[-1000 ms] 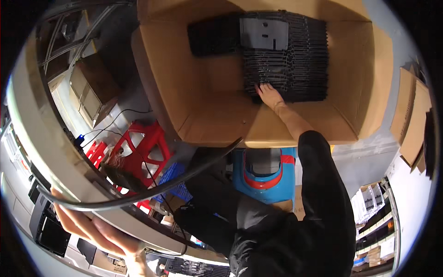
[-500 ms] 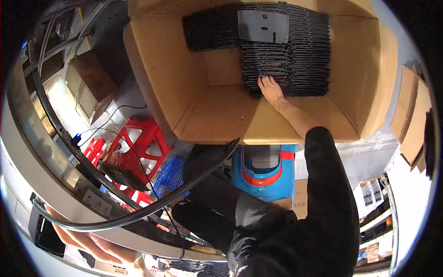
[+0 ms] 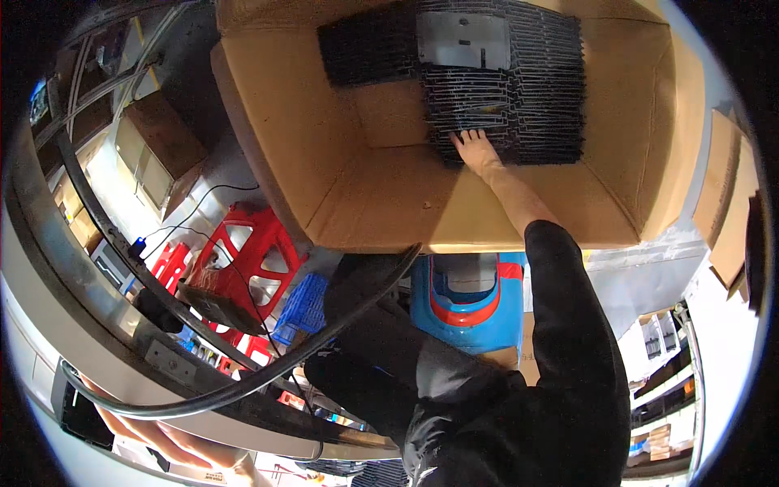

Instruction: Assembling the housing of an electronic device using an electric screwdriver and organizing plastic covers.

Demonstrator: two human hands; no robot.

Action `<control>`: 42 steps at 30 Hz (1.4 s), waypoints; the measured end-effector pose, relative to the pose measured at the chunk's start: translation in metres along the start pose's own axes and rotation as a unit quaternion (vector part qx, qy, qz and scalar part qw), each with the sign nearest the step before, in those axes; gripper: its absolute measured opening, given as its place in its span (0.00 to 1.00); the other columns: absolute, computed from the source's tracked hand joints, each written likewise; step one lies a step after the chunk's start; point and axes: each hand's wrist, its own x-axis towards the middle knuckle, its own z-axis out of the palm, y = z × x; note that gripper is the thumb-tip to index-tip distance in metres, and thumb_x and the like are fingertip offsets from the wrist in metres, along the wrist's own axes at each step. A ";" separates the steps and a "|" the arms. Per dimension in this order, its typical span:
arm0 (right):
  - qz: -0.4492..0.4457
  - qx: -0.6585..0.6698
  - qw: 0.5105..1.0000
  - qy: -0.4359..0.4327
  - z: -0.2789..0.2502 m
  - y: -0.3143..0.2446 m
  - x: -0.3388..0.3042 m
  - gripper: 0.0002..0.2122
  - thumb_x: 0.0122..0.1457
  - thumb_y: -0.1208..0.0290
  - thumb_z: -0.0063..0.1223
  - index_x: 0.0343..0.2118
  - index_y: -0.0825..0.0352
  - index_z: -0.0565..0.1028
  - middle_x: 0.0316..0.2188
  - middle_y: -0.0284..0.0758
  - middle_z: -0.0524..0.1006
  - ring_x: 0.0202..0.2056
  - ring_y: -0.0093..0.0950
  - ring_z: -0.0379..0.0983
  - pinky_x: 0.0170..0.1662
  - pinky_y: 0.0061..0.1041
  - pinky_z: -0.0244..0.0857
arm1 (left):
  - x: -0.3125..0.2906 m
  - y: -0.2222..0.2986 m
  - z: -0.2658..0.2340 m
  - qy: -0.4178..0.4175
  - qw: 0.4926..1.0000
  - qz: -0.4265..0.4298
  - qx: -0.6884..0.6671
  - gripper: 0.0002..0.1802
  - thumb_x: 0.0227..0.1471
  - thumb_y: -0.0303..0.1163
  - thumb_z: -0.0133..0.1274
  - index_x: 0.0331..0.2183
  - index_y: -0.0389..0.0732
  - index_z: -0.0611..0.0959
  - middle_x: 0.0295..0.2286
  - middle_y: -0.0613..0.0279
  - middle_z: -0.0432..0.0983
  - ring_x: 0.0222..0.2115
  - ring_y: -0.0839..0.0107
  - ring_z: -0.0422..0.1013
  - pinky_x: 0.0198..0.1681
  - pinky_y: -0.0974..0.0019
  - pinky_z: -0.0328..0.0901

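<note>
My right hand (image 3: 479, 152) reaches into a large open cardboard box (image 3: 365, 213). Its fingers are spread and lie against the near end of a row of thin dark plates (image 3: 466, 93), packed closely on edge. Alongside stands a second row of dark plates (image 3: 548, 89), and a shorter dark stack (image 3: 369, 47) sits at the box's far left. One grey plate (image 3: 462, 39) with small slots lies flat across the rows. At the lower left, a skin-coloured shape (image 3: 162, 442) shows behind a pale edge; whether it is my left hand I cannot make out.
Below the box is a blue and red plastic stool (image 3: 466, 316). Left of it stand a blue basket (image 3: 300, 308) and red stools (image 3: 260, 252). A thick black cable (image 3: 268, 373) arcs across the lower left. Cardboard sheets (image 3: 722, 203) lean at the right.
The view has shifted slightly. My right hand stays at the near end of the row of plates, its fingers now more spread.
</note>
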 end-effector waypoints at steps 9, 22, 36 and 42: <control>-0.019 -0.060 0.997 0.047 0.017 0.010 -0.001 0.22 0.56 0.76 0.38 0.55 0.65 0.59 0.38 0.44 0.70 0.41 0.38 0.67 0.42 0.40 0.62 | 0.004 0.014 0.007 0.090 0.992 -0.028 -0.088 0.27 0.56 0.45 0.31 0.47 0.33 0.64 0.47 0.39 0.62 0.48 0.48 0.63 0.49 0.45 0.59; 0.012 0.280 0.933 0.226 -0.174 -0.022 -0.144 0.33 0.41 0.74 0.58 0.53 0.62 0.58 0.45 0.47 0.69 0.45 0.43 0.68 0.46 0.39 0.63 | 0.005 0.001 -0.034 0.034 0.979 -0.045 -0.198 0.26 0.51 0.31 0.36 0.52 0.33 0.64 0.49 0.38 0.55 0.48 0.46 0.57 0.51 0.51 0.54; -0.037 0.823 0.428 0.372 -0.297 -0.071 -0.491 0.28 0.35 0.81 0.56 0.46 0.71 0.67 0.40 0.39 0.73 0.41 0.32 0.71 0.46 0.29 0.66 | -0.024 0.012 -0.026 0.162 0.944 -0.075 -0.276 0.24 0.43 0.26 0.46 0.47 0.41 0.70 0.44 0.48 0.64 0.43 0.51 0.63 0.47 0.55 0.58; -0.063 0.942 0.241 0.225 -0.276 -0.159 -0.499 0.31 0.33 0.81 0.50 0.48 0.74 0.64 0.43 0.44 0.71 0.45 0.42 0.68 0.52 0.38 0.62 | -0.095 0.036 -0.066 0.050 0.755 -0.115 -0.643 0.16 0.51 0.30 0.45 0.44 0.40 0.73 0.43 0.53 0.68 0.42 0.64 0.67 0.41 0.63 0.63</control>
